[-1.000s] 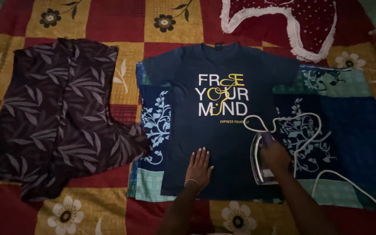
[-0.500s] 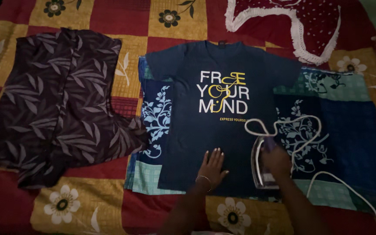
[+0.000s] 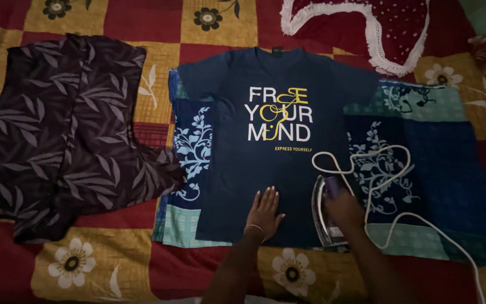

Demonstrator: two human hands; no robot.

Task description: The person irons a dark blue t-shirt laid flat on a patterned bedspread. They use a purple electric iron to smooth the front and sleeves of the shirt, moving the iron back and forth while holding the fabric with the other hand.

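Dim light here, but the layout reads fine. My left hand (image 3: 265, 209) lies flat and open, fingers spread, pressing on the lower hem area of the navy t-shirt (image 3: 271, 152). It grips nothing, just pins the cloth. My right hand (image 3: 341, 204) is closed around the handle of the iron (image 3: 326, 217), which sits on the shirt's lower right corner, just to the right of the left hand and close to me. The white cord (image 3: 378, 186) loops away from the iron, beyond and to the right of that hand, then trails off toward the bottom right corner.

The shirt is spread face up, printed front showing, on a blue floral cloth (image 3: 434, 163) that serves as padding over the checked bedspread (image 3: 158, 270) (red and yellow squares with flowers).

As for progress, my guess is it's early: the iron is only at the hem, and the whole chest and both sleeves lie beyond my hands, so most of the shirt looks left to go. I can't tell creases in this light, though. Well off to the left of my left hand lies a dark leaf-print garment (image 3: 68, 135), spread out and untouched, and far beyond the right hand a maroon piece with white fringe (image 3: 389, 28).
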